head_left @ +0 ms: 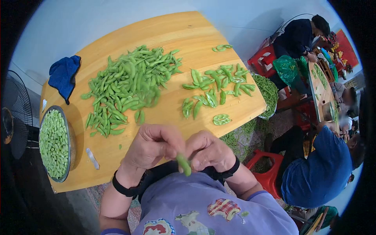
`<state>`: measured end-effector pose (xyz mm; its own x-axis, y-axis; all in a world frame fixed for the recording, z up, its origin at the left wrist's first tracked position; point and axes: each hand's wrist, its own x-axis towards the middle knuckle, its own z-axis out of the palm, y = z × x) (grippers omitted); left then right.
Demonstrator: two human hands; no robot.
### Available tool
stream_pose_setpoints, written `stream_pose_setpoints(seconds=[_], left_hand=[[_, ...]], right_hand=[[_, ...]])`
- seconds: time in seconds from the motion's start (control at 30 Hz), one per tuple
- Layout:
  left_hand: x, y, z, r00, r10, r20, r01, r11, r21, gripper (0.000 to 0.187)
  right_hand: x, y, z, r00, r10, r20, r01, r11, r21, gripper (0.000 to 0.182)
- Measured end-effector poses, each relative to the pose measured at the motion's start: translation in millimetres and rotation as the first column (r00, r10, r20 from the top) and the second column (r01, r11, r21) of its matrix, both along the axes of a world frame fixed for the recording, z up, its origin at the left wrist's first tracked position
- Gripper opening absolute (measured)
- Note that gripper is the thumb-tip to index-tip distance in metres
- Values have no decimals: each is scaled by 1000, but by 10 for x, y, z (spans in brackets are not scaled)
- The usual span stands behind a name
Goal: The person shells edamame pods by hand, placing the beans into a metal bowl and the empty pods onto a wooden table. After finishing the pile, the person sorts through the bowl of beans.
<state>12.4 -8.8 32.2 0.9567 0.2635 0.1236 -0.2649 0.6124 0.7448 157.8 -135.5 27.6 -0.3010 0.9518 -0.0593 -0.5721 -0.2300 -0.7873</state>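
My left hand (152,145) and my right hand (208,152) meet in front of my chest at the table's near edge. Between their fingertips is a green soybean pod (184,165), slightly blurred, with its lower end hanging down. Both hands are closed in a pinch around it. Beyond them lies a large heap of plump green pods (131,80). Flatter, opened-looking pods (215,84) are scattered on the right part of the table. A metal bowl (71,147) full of shelled green beans (55,143) stands at the left edge.
The wooden table (164,35) carries a blue cloth (65,76) and a pale strip (92,158). A black fan (17,117) stands left. Right are a container of pods (267,94), red stools (263,168) and people seated at another table (318,92).
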Motion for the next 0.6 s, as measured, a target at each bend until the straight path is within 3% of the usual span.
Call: stream_pose_setpoints(seconds=[0.07,0.1,0.13,0.17,0.2,0.23,0.27,0.33,0.37,0.4,0.47,0.53,0.57,0.6], left_hand=[[14,40,6,1000,-6,9,6,1000,-24,6],[14,37,77,974,107,-200,-114,993,-27,8],[24,36,123,892,213,-398,-234,972,-5,10],[48,17,109,894,219,-391,-240,971,-5,10],[73,-21,72,844,370,-388,-276,920,277,11],[78,-40,54,787,514,-342,-285,794,537,11],[62,-26,84,782,523,-337,-297,790,536,11],[25,14,166,846,324,-424,-119,889,442,10],[6,31,154,845,331,-419,-129,888,441,10],[-7,52,118,863,283,-418,-120,919,375,9],[-12,71,36,881,240,-409,-116,945,305,8],[3,78,-26,871,253,-421,-222,968,121,7],[4,84,-18,874,256,-412,-226,967,122,7],[7,90,-10,873,239,-424,-263,965,3,10]], right_hand=[[-4,56,72,979,-29,-201,3,992,-129,13],[9,72,161,989,-145,-6,139,962,-235,11],[-6,99,190,990,-143,0,139,963,-229,11],[-45,132,206,813,-314,490,336,941,46,11],[-76,147,225,388,-495,777,347,860,374,11],[-94,151,279,205,-515,833,282,846,453,11],[-113,153,325,207,-513,833,270,848,455,11],[-121,153,394,394,-498,772,366,856,365,12],[-75,159,367,481,-431,763,341,894,289,10],[-38,161,362,479,-427,767,334,897,291,10],[6,178,353,811,-304,499,407,906,-111,8],[-32,248,289,825,-313,470,398,913,-91,9],[-97,284,280,789,-380,482,468,881,-72,8],[-148,317,270,747,-445,494,536,843,-50,8]])
